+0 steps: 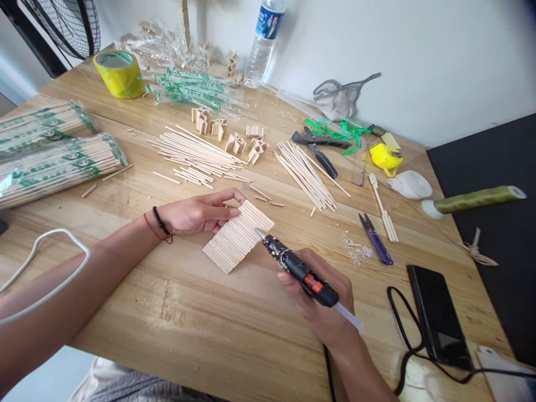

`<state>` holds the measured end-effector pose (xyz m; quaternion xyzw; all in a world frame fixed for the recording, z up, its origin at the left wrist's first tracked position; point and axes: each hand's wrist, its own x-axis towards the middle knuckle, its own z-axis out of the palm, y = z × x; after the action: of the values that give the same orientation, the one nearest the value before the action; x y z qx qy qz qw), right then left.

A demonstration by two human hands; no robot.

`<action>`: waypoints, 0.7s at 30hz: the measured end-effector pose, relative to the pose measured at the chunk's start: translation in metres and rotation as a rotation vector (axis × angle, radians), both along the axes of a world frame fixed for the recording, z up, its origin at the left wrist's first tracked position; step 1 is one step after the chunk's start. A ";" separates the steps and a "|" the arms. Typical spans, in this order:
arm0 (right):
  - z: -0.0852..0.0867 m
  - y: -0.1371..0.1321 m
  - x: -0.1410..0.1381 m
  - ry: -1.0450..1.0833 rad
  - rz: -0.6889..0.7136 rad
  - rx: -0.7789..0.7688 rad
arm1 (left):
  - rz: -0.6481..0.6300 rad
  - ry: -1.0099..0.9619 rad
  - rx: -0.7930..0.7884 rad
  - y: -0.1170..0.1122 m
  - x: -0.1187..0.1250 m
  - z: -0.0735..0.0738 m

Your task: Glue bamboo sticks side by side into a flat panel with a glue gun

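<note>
My left fingers [221, 213] pinch stick panel [235, 239]; right fingers [287, 279] grip glue gun [298, 268]. I want nozzle [260, 233] low, squeeze light.

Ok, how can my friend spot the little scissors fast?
On the wooden table, right side, find the black phone-shaped device. Up-left of it, beside clear scraps, lie the little scissors. Purple-handled, they stand out from the pale joined sticks.
</note>
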<state>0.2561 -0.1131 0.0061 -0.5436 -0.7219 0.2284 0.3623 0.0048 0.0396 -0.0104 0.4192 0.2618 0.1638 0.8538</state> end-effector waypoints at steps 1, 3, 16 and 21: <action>0.000 0.000 -0.001 0.005 0.034 -0.011 | 0.002 -0.001 0.000 0.000 0.000 0.000; -0.002 0.000 -0.004 0.008 0.150 -0.049 | 0.004 -0.003 0.002 0.000 0.000 0.000; 0.000 0.001 0.000 -0.009 -0.076 0.010 | 0.002 0.022 0.030 -0.001 0.001 -0.001; -0.007 0.000 0.007 0.017 -0.282 0.029 | -0.002 0.020 0.026 -0.001 0.001 0.001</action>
<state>0.2632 -0.1133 -0.0007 -0.6326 -0.6383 0.1692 0.4047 0.0058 0.0383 -0.0096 0.4322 0.2678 0.1620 0.8457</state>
